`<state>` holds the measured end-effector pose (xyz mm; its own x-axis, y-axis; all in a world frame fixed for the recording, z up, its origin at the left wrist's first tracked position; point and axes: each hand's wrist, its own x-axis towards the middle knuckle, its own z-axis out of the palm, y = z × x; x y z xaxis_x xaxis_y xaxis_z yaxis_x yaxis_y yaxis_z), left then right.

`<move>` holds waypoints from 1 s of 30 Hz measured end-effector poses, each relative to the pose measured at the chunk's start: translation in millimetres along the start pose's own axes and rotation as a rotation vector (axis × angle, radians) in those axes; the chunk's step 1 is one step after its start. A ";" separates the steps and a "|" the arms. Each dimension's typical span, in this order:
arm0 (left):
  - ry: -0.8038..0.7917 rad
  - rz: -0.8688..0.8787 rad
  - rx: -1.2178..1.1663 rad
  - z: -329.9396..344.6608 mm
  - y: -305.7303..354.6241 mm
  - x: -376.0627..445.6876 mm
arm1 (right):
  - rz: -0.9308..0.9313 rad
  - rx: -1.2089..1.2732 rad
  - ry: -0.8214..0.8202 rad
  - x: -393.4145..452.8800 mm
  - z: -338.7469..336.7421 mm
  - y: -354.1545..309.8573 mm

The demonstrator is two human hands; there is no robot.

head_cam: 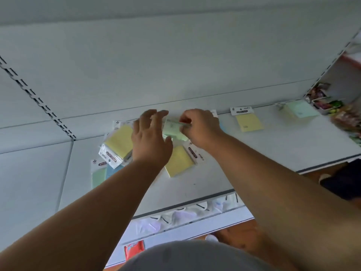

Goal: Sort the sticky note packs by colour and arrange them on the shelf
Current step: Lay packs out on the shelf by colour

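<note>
the right hand (197, 128) pinches a green pack (172, 130) at its edge and holds it a little above the shelf (273, 153), probably to carry it to its own colour. the left hand (150, 137) is open, with fingers spread, just beside this pack, above the mixed heap (117, 145) of yellow, green and blue packs. further right lie a yellow pack (248, 122) and a pale green pack (300, 110), well apart, perhaps as starts of colour groups.

Soft, even, rather dim light with a cool grey cast lies over the white shelf (273, 149). Shadows are faint. Motion blur smears the hands (152, 137) and the right edge; wide-angle distortion bends the shelf lines.
</note>
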<state>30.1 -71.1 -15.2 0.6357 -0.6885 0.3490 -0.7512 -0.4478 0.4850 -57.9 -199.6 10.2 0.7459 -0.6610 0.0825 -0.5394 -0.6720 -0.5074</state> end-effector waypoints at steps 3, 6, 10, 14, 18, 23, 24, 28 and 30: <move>-0.132 0.032 -0.091 -2.7 16.6 2.3 | -0.036 0.159 -0.022 -23.0 -18.8 8.2; -0.147 -0.136 -0.278 2.0 39.9 1.3 | 0.121 0.302 0.163 -35.2 -32.8 25.6; -0.251 -0.383 -0.656 24.0 71.7 -4.6 | 0.426 0.674 0.192 -48.8 -43.6 67.9; -0.293 -0.465 -0.777 55.3 112.4 -9.6 | 0.553 1.001 0.199 -63.2 -58.7 111.2; -0.316 -0.488 -0.779 95.9 170.6 -16.5 | 0.691 1.264 0.278 -76.5 -82.1 168.8; -0.329 -0.527 -0.794 156.0 260.4 -34.7 | 0.771 1.371 0.188 -91.1 -132.6 260.6; -0.317 -0.543 -0.794 167.6 276.1 -37.6 | 0.776 1.349 0.185 -91.3 -142.3 277.7; -0.326 -0.496 -0.590 204.7 327.3 -40.5 | 0.726 0.845 0.141 -83.8 -167.4 342.8; -0.404 -0.418 -0.436 216.0 348.9 -38.1 | 0.608 0.490 0.112 -78.1 -183.0 364.2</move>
<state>-294.6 -324.4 -32.6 0.6758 -0.7040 -0.2182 -0.2668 -0.5096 0.8180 -384.1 -453.9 -24.1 0.3174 -0.9124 -0.2584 -0.5868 0.0251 -0.8093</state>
